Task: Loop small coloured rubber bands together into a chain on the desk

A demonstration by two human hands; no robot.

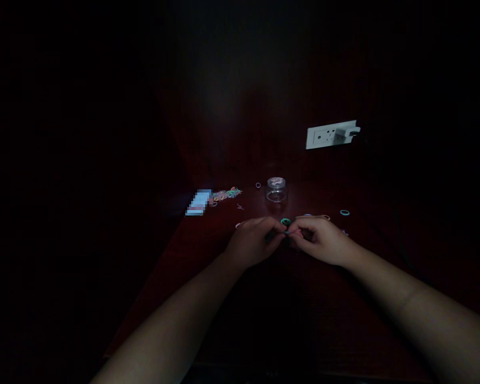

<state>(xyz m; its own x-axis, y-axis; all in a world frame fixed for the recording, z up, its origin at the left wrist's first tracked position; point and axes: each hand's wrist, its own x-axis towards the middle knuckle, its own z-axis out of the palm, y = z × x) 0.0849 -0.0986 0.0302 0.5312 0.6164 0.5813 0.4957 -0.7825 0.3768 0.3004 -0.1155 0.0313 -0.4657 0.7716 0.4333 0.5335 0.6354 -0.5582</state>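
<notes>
My left hand (256, 241) and my right hand (320, 238) meet over the dark red table, fingertips nearly touching. Both pinch a small thin bluish band (287, 232) stretched between them; its exact shape is too small to make out. Just beyond the fingertips lies a green ring (285, 221). Partly hidden behind my right hand are an orange ring (326, 217) and a few purple pieces. A pale ring (238, 225) shows at the edge of my left hand.
A clear lidded jar (276, 192) stands behind my hands. Further left are a pile of colourful bands (226, 194) and a bright, pixelated phone-like rectangle (199, 202). A teal ring (344, 212) lies to the right. The wall has a socket (324, 136) with a plugged-in charger.
</notes>
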